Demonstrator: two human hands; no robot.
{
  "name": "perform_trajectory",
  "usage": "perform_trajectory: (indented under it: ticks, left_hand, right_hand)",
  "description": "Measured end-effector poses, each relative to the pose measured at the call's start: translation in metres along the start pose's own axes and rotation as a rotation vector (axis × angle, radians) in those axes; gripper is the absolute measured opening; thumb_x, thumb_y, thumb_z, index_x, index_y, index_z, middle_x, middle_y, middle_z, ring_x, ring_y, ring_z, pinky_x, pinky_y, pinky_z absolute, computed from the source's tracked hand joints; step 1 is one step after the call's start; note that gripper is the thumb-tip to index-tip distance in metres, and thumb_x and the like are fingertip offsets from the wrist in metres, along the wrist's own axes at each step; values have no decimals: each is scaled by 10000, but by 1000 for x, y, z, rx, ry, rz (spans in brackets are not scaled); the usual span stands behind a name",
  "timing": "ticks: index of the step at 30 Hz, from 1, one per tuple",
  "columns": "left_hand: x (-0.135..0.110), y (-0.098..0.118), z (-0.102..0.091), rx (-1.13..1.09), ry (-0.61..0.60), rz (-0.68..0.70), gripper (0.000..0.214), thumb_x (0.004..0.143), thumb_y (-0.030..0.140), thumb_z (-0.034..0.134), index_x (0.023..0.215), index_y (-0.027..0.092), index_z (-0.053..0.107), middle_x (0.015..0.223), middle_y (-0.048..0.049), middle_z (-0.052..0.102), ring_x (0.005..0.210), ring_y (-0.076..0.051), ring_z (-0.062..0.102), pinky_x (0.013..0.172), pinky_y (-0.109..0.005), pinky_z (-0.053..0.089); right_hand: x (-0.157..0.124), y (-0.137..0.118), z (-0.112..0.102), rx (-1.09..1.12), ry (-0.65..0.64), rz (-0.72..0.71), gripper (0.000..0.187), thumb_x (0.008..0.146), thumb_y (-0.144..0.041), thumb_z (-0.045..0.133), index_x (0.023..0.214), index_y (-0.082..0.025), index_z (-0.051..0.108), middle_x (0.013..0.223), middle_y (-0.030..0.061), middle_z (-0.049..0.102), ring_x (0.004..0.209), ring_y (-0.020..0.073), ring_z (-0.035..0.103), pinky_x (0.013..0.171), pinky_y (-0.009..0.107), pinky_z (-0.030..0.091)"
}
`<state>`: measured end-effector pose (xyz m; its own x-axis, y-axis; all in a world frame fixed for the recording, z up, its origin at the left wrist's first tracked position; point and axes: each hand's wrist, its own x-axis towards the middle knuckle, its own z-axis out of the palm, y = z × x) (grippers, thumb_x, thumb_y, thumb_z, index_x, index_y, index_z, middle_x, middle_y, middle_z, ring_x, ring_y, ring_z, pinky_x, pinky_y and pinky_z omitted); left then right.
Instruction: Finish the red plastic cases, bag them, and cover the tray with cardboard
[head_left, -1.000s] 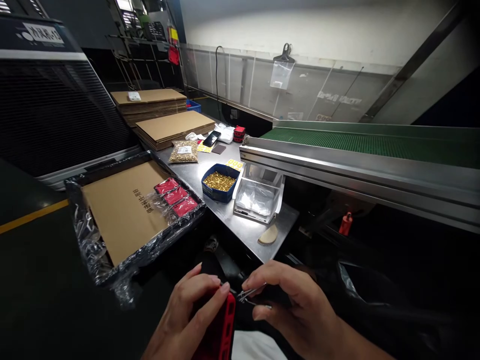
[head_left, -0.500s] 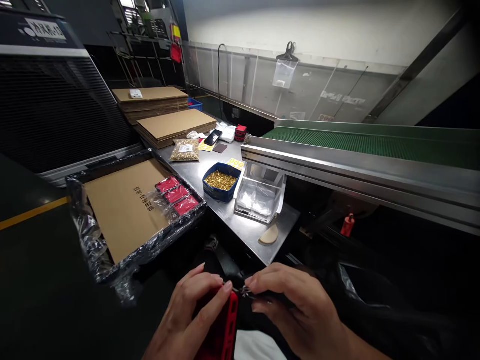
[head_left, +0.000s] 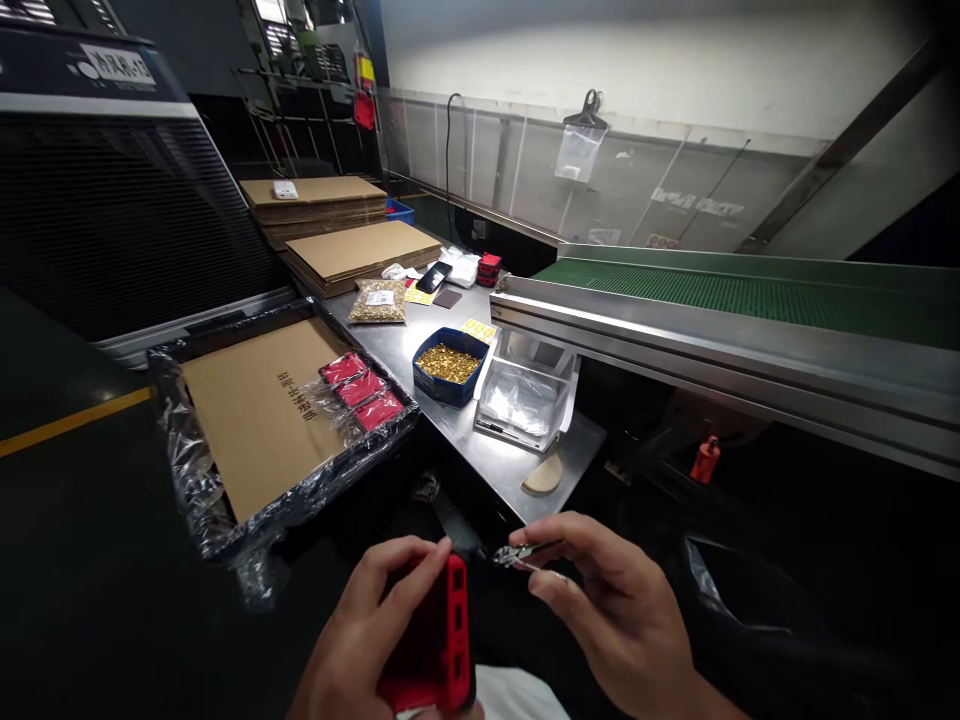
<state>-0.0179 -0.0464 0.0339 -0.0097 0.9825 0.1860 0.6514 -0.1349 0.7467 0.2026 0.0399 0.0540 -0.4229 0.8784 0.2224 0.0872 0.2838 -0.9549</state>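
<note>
Head view, at the near edge of the work area. Our left hand (head_left: 375, 640) is closed around a red-and-black casing (head_left: 435, 645), thumb along its upper edge, holding it upright low in the frame. Our right hand (head_left: 607, 610) pinches a small metal clip (head_left: 517, 553) between thumb and forefinger, just beside the top of the casing but apart from it; the clip's exact form is too small to tell.

Beyond the hands, a steel desk (head_left: 495, 460) carries a blue bin of brass parts (head_left: 448, 365), a clear plastic tray (head_left: 525, 400), a bag of brass parts (head_left: 379, 300) and a phone (head_left: 433, 277). To the left, a plastic-wrapped box (head_left: 255, 420) lined with cardboard holds three bagged red casings (head_left: 360, 388). Flat cardboard sheets (head_left: 360, 250) are stacked farther back, and a green conveyor belt (head_left: 750, 290) runs along the right.

Risks, in our judgement: the clip is held only by the fingertips above a dark gap below the desk, so a slip in the pinch would likely drop it out of sight. The casing is gripped by one hand alone; pressure from the clip against its top could twist it in the grip or mar the edge. Both hands work unsupported, which makes misalignment more probable.
</note>
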Motion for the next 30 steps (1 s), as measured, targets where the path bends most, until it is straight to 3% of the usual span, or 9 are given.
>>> perform_trajectory:
  ticks: [2, 4, 7, 12, 20, 30]
  left_hand:
    - [4, 5, -1, -165, 28, -259, 770, 618, 332, 843, 1309, 449, 525, 1300, 57, 445, 1158, -173, 556, 905, -172, 501]
    - [9, 9, -2, -318, 32, -451, 644, 624, 439, 825, 1230, 413, 612, 1241, 43, 488, 1067, -176, 600, 831, -197, 530]
    - [14, 11, -3, -383, 44, -566, 601, 624, 469, 800, 1195, 358, 650, 1190, 24, 522, 987, -177, 617, 816, -235, 532]
    - [14, 8, -1, -348, 68, -560, 593, 632, 502, 792, 1186, 342, 653, 1150, 24, 554, 1007, -181, 600, 844, -250, 514]
    - [15, 13, -1, -372, 69, -557, 561, 626, 461, 797, 1150, 303, 675, 1111, 7, 567, 961, -186, 608, 809, -264, 517]
    - [16, 16, 0, -339, 68, -552, 547, 637, 408, 776, 1161, 293, 666, 1127, 3, 562, 968, -183, 602, 813, -263, 514]
  right_hand:
    - [-5, 4, 3, 34, -24, 18, 365, 875, -195, 675, 1205, -333, 602, 1106, 4, 724, 914, 122, 701, 824, 204, 597]
    - [-11, 6, 8, 88, -44, 27, 483, 870, -187, 681, 1299, -354, 537, 1131, 7, 725, 938, 125, 702, 853, 213, 601]
    - [-17, 7, 15, 164, -27, 64, 579, 842, -176, 713, 1343, -365, 494, 1132, 11, 732, 948, 134, 708, 862, 225, 606]
    - [-17, 6, 23, 144, -27, -27, 423, 803, -148, 743, 1166, -336, 639, 1054, 1, 753, 880, 139, 721, 801, 210, 613]
    - [-16, 5, 30, 103, -56, -80, 470, 774, -114, 768, 1174, -315, 623, 1080, 4, 749, 926, 152, 724, 831, 226, 616]
    - [-12, 11, 31, 133, -78, -49, 376, 816, -132, 724, 1145, -299, 649, 1033, 21, 756, 863, 167, 732, 756, 252, 633]
